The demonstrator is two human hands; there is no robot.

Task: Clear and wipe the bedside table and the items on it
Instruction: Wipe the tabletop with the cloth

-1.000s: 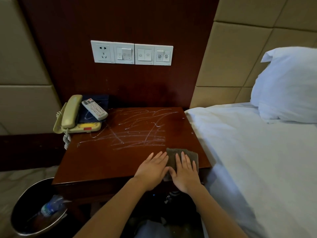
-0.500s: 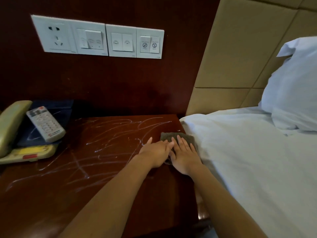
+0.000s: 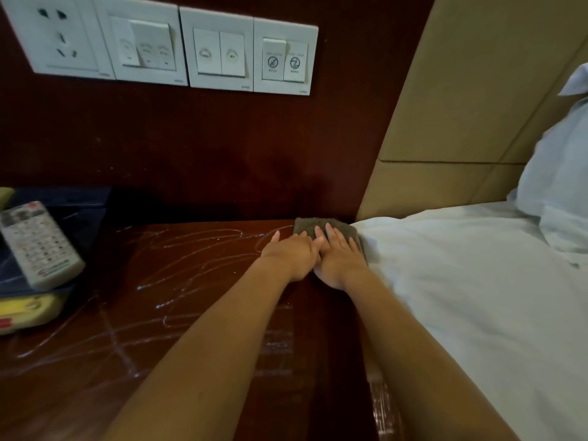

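Observation:
A grey cloth (image 3: 321,226) lies flat at the far right corner of the dark wooden bedside table (image 3: 197,291), against the wall panel. My left hand (image 3: 291,253) and my right hand (image 3: 339,256) press side by side on it, palms down, fingers spread and pointing at the wall. White streaky marks cover the tabletop left of the hands. A white remote control (image 3: 38,246) rests on a dark folder (image 3: 79,214) at the far left, above the yellow base of a telephone (image 3: 28,308).
A white bed sheet (image 3: 471,297) butts against the table's right edge, with a pillow (image 3: 563,186) at the far right. A row of white switches and a socket (image 3: 165,46) sits on the dark wall panel above the table. A beige padded headboard (image 3: 471,90) rises behind the bed.
Both hands slid the cloth from the table's front right edge back to the far right corner. The camera has leaned in closer, so the phone and bin are mostly out of view.

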